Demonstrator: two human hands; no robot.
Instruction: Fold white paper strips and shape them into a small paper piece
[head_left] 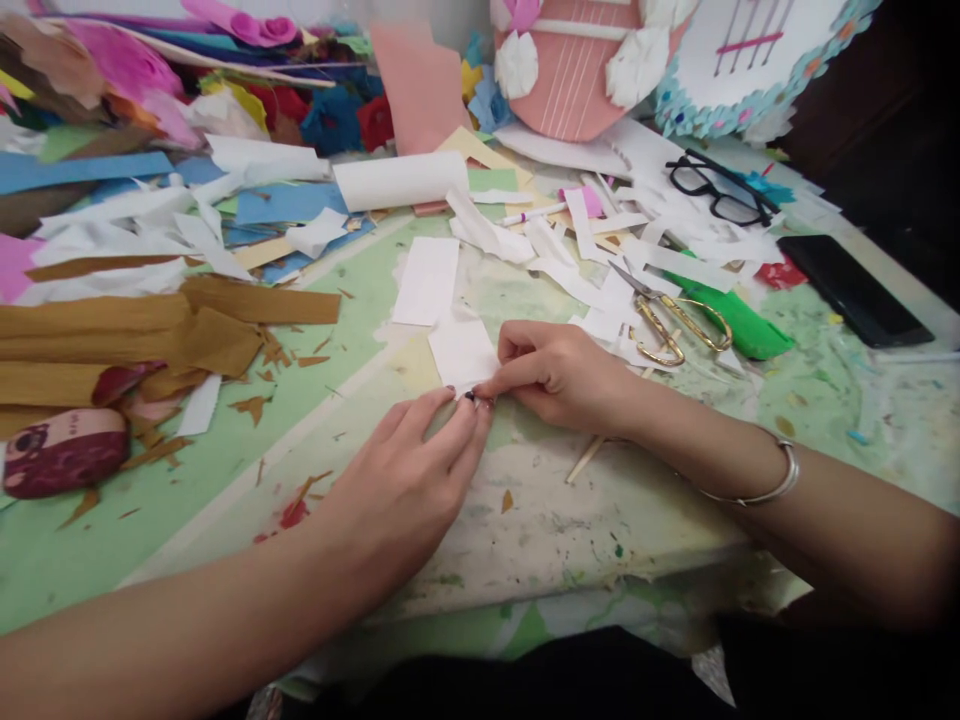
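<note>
A small white paper piece (459,350) lies on the green, paint-stained table (570,520). My left hand (409,480) and my right hand (559,375) meet at its near edge. Both pinch that edge with thumb and fingertips, fingers closed. My right wrist wears a silver bangle (772,485). A thin wooden stick (586,458) pokes out from under my right hand.
Gold-handled scissors (671,320) lie right of my hands on white scraps and a green sheet (742,325). Black glasses (720,190) and a dark phone (851,288) sit far right. Brown crepe strips (135,335), a painted stone (64,452) and coloured paper heaps fill the left and back.
</note>
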